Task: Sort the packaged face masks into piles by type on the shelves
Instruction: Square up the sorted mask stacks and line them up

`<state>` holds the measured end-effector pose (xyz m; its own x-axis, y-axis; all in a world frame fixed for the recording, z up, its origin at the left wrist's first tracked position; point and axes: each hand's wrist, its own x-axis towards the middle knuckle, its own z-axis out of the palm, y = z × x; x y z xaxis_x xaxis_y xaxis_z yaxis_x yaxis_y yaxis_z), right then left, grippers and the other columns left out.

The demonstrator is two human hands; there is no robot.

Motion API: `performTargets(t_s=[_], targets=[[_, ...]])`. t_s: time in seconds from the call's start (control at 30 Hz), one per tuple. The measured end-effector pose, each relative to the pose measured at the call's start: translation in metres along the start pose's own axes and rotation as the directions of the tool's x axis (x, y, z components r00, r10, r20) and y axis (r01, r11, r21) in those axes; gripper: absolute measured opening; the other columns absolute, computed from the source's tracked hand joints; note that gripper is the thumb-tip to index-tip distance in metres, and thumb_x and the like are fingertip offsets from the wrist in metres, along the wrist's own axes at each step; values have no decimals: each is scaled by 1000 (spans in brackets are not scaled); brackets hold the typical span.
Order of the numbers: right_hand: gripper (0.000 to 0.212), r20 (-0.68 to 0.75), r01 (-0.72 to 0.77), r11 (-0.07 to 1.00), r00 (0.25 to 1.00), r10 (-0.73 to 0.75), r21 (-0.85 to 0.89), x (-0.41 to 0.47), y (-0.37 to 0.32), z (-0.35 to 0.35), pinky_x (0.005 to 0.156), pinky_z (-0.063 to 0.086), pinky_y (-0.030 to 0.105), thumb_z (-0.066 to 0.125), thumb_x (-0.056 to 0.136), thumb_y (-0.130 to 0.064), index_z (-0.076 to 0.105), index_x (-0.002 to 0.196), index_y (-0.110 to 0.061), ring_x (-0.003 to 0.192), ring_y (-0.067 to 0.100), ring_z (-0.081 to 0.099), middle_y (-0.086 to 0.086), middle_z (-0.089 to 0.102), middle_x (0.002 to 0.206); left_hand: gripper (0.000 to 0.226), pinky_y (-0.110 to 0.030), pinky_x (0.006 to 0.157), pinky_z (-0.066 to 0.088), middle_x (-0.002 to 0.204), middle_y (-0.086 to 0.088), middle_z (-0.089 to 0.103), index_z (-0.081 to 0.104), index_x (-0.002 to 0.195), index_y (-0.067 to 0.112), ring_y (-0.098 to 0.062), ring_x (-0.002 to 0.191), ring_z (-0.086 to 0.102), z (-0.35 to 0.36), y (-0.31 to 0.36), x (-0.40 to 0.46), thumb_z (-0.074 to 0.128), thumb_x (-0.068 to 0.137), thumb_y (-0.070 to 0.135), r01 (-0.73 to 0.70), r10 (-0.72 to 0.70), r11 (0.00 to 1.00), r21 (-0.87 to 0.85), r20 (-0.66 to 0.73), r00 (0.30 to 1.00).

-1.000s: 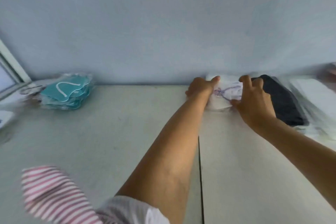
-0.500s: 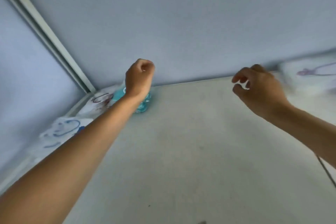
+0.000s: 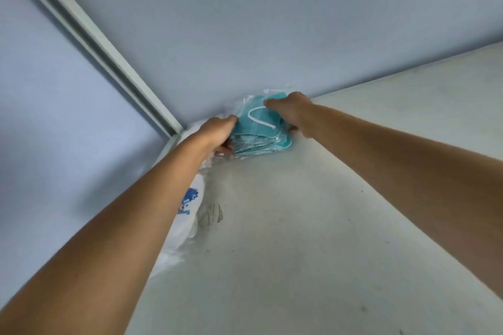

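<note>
A pile of teal face masks (image 3: 258, 130) in clear wrappers lies at the back of the pale shelf (image 3: 326, 226), against the blue wall. My left hand (image 3: 217, 133) grips the pile's left edge, thumb under it and fingers on top. My right hand (image 3: 288, 111) grips its right edge, fingers over the top of the pile. A white ear loop shows on the top mask, between the two hands.
White packaged masks with blue print (image 3: 187, 215) lie along the shelf's left side, partly under my left forearm. A pale upright post (image 3: 95, 46) marks the back left corner. A dark smudge (image 3: 212, 215) marks the shelf surface.
Both hands left the white printed mask pile at the right, swung left with the view, and now hold the teal pile from either side.
</note>
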<state>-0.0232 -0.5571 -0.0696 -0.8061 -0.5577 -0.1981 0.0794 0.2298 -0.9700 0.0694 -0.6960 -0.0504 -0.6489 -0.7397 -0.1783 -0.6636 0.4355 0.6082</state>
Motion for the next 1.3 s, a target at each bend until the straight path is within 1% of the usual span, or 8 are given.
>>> performTargets(t_s=[0.13,0.33,0.6,0.73,0.9,1.03,1.13,1.3], targets=[[25,44,-52,998,998,50,44,6,-2,-1,53,44,28,67,85,-14,58,106,-2,78,26,57,14,57,89,22,-28,47,49,74,-6,53,54,93,14,-21,58,54,6,10,3,36,94,26,67,-57,993,-98,105,993],[27,116,-123,982,987,107,142,-9,5,-25,55,48,29,71,82,-9,55,102,-5,60,18,52,10,54,76,24,-28,55,50,75,-7,53,53,84,14,-21,64,54,6,13,-1,38,89,32,236,-175,957,-170,311,934],[39,117,-71,991,991,58,113,-49,30,-85,55,48,25,71,81,-10,57,118,-5,76,21,62,11,66,109,87,-33,79,47,115,-15,63,57,123,13,-25,93,61,36,31,-44,9,87,76,193,27,921,-339,548,836],[64,81,28,966,995,-50,256,-80,49,-134,60,51,30,75,78,-7,45,133,-20,88,24,65,9,65,113,85,-40,104,43,126,-12,64,56,131,13,-27,118,59,69,51,-91,25,85,78,142,214,800,-583,499,840],[81,-21,173,952,985,-173,251,-127,66,-188,68,56,28,77,77,-20,31,141,-36,93,19,65,7,57,114,15,-24,75,57,94,2,74,65,105,17,-13,88,69,121,87,-164,60,92,23,-112,385,699,-706,241,891],[92,61,226,947,968,-245,229,-166,82,-231,77,56,30,79,69,-31,28,145,-26,106,20,64,3,56,127,18,-27,71,56,91,2,74,64,105,17,-15,87,71,156,100,-203,66,87,11,-267,470,575,-773,44,882],[79,238,297,927,906,-350,231,-189,90,-256,74,57,26,76,70,3,38,136,-15,103,16,67,6,62,121,46,-40,85,56,104,-7,69,57,116,9,-24,98,68,178,106,-225,76,75,20,-350,500,531,-772,-48,864],[92,55,434,896,896,-440,96,-205,112,-280,78,55,21,87,59,0,35,130,-29,100,-2,62,-8,58,116,64,-29,91,51,120,1,65,52,123,24,-16,111,63,194,114,-246,75,63,24,-459,619,480,-747,-82,781]])
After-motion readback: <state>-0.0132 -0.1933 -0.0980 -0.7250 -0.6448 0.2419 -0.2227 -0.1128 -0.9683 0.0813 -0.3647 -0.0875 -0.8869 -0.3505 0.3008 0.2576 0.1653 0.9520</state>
